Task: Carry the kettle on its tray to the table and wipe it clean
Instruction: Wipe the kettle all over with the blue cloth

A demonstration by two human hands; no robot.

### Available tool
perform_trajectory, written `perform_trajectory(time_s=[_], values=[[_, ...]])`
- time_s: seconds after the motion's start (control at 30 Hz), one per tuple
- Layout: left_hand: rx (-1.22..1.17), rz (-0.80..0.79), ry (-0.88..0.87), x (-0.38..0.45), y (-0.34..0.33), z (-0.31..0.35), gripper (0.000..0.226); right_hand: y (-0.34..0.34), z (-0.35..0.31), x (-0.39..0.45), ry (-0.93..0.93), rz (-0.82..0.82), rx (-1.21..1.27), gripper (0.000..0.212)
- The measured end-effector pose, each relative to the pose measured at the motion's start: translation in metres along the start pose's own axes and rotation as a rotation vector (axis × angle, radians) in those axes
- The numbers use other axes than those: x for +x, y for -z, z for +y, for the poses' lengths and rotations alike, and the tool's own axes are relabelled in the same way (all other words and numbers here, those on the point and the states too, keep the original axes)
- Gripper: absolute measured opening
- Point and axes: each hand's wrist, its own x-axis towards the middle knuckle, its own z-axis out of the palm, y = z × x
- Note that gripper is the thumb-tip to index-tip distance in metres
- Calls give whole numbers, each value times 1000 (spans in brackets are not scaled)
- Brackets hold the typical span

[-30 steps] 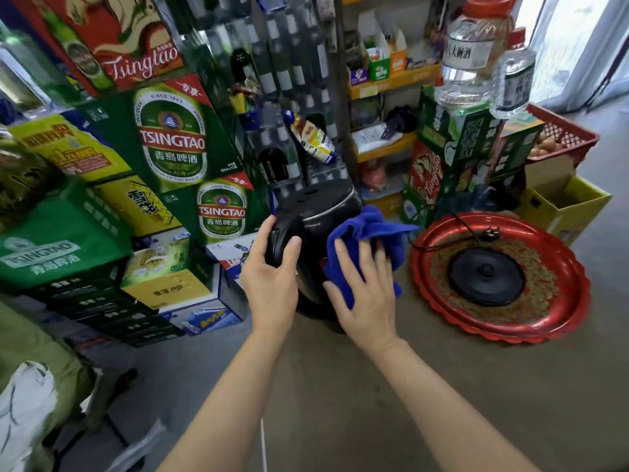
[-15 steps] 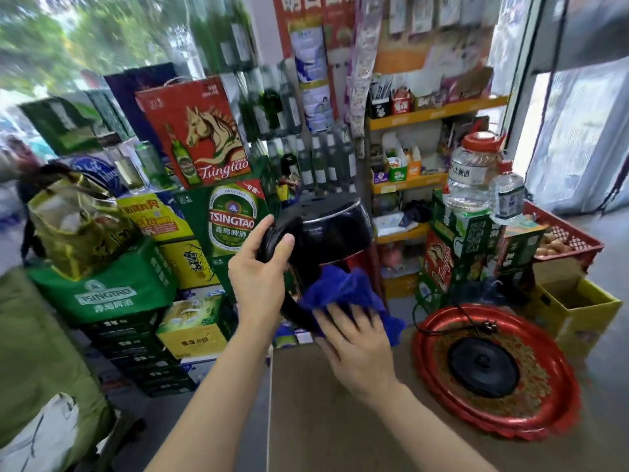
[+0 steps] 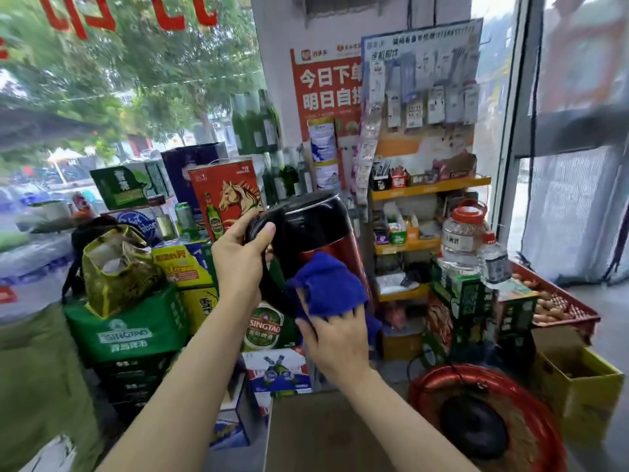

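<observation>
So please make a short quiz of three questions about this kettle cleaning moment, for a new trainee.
1. True or false: the kettle sits on its black base.
2. Which of the hands presses the blue cloth on the kettle? A) left hand B) right hand
3. Fill in: the base lies in the red ____.

Key: 1 false, it is held up in the air; 2 B; 3 tray.

Black-and-red kettle [image 3: 308, 229] held tilted aloft; red tray [image 3: 425, 386] on table [image 3: 323, 434].
</observation>
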Motion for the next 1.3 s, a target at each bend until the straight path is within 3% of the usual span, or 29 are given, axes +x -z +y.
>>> perform_trajectory(time_s=[0.1,0.23,0.3,0.37,0.43,0.5,0.57,0.63,0.67,0.8,0.87,0.97,1.03,1.1,1.17,1.23,1.3], values=[[-70,8,36,0,7,4,30,28,15,92,-59,78,32,54],[-190,71,74,9,21,11,36,38,32,117,-460,11,416,56],[-179,70,78,13,25,14,36,30,13,67,-400,-3,341,58],[-145,54,92,14,27,13,36,23,-8,27,-168,-14,234,55],[-118,14,102,12,31,11,35,21,-5,51,-79,-19,262,55],[-126,-6,111,11,35,11,35,28,12,109,-248,-66,453,56],[-143,5,121,13,40,12,35,37,41,153,-484,-167,843,54],[-152,22,125,16,47,13,36,38,55,148,-698,-229,1162,50],[-146,27,121,19,51,14,35,38,51,126,-710,-230,1175,50],[-65,32,123,21,56,4,29,17,-11,14,-270,-88,447,55],[-46,20,129,18,49,-2,28,10,-33,32,-61,-56,248,54],[-73,43,100,19,43,0,30,15,-13,110,-98,-126,383,58],[-82,67,56,22,40,8,32,16,21,151,-303,-178,667,61],[-65,69,9,25,35,18,33,13,34,151,-526,-119,939,59],[-39,68,-11,27,28,25,33,10,12,105,-499,-51,691,56],[-37,62,0,30,25,25,33,3,-20,42,-220,8,333,54],[-38,49,24,30,23,23,32,-4,-38,20,43,-59,154,44]])
